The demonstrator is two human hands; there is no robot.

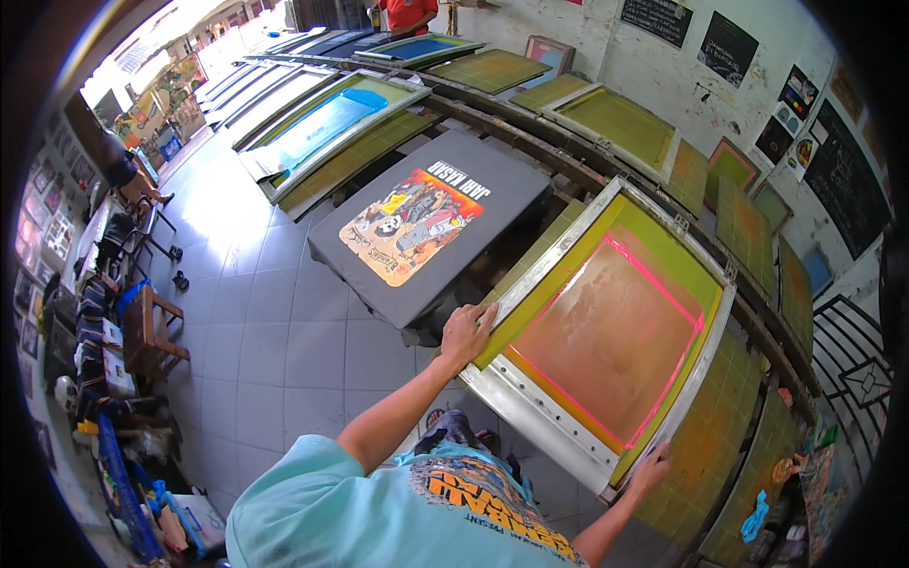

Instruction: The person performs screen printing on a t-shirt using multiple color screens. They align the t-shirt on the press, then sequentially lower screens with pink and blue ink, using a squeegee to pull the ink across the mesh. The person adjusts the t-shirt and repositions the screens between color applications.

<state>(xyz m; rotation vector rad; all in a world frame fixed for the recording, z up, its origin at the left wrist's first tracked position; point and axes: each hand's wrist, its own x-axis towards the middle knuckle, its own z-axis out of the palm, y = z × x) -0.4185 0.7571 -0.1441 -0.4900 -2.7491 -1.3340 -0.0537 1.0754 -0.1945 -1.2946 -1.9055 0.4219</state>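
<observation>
A: What have you got hold of?

B: A screen frame [606, 327]. My left hand [467, 333] is curled round its left side, towards the near corner; my right hand [650, 469] is on the opposite side, also at the near end. They're set wide apart, the frame's full width between them. The undersides of my right fingers are hidden, but that hand looks closed on the edge.

A: Where does the frame lie?

B: In front of me, to the right, with its long axis running away and rightwards. Whether its far end rests on anything, I can't tell.

A: And the printed shirt?

B: The dark grey printed shirt [417, 227] lies flat beyond my left hand and to its left. Its long axis slants much like the frame's. My left hand is clearly the nearer; the whole frame separates my right from it.

A: Count things for me.

B: One frame in two hands, with one rectangle of pink tape [663, 287] on its mesh. One printed shirt. Two other frames carrying blue [341, 115], and one plain yellow-green frame [620, 123] beyond the shirt to the right. One wooden stool [151, 331], one crumpled blue scrap [755, 516]. Two other people: one in a red top [407, 13], one by the left wall. The pale frames farther off overlap too much to count.
</observation>
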